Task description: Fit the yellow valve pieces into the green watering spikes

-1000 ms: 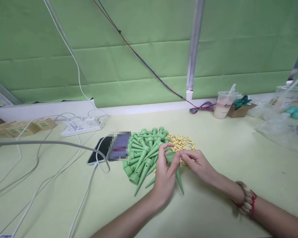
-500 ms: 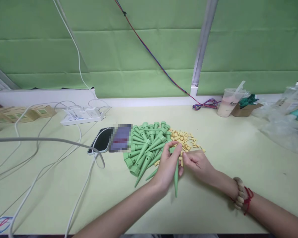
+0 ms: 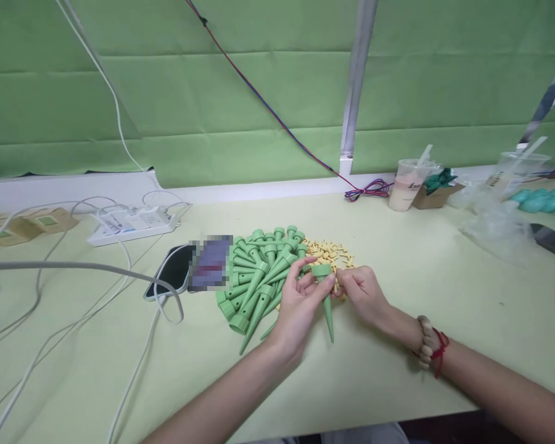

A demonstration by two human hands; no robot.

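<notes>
My left hand [image 3: 300, 302] is closed round a green plastic watering spike [image 3: 327, 311], its wide cap up and its point down toward me. Close against the spike's right side, my right hand [image 3: 363, 293] is pinched; whatever lies between its fingertips is too small and covered to make out. Left of the hands lies a pile of similar green spikes [image 3: 259, 280], with caps and tips in mixed directions. Small yellow plastic pieces [image 3: 326, 250] are heaped just behind my hands, partly covered by them.
Two phones, one dark [image 3: 178, 268] and one blurred [image 3: 210, 262], lie left of the pile. White cables run from a power strip [image 3: 134, 225] across the left side. A drink cup [image 3: 404, 185], a small carton [image 3: 437, 194] and plastic bags [image 3: 494, 216] stand at the back right.
The view has swung to the right. The spike in my left hand has turned so its cap shows above the thumb, and my right fingertips have come closer to its side.
</notes>
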